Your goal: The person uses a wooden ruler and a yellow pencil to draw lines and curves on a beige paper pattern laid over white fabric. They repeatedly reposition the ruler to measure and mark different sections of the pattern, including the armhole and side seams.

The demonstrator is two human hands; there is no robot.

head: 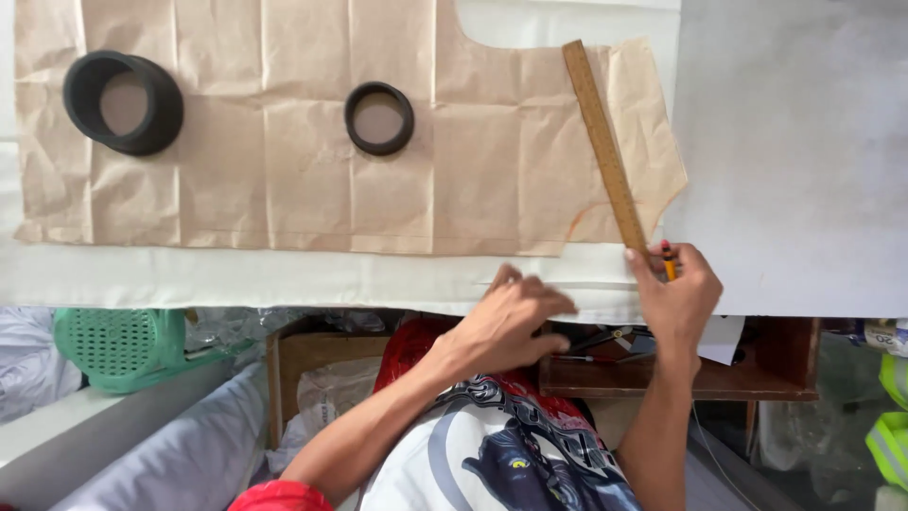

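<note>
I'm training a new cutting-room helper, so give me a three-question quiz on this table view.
1. True or false: the left hand lies flat on the white fabric.
2. How many black rings weigh down the brown paper pattern?
3. What does the right hand hold against the near end of the wooden ruler? A) scissors B) an orange marking crayon C) a pin

Key:
1. True.
2. Two: a large ring at far left and a small ring near the middle.
3. B.
</note>
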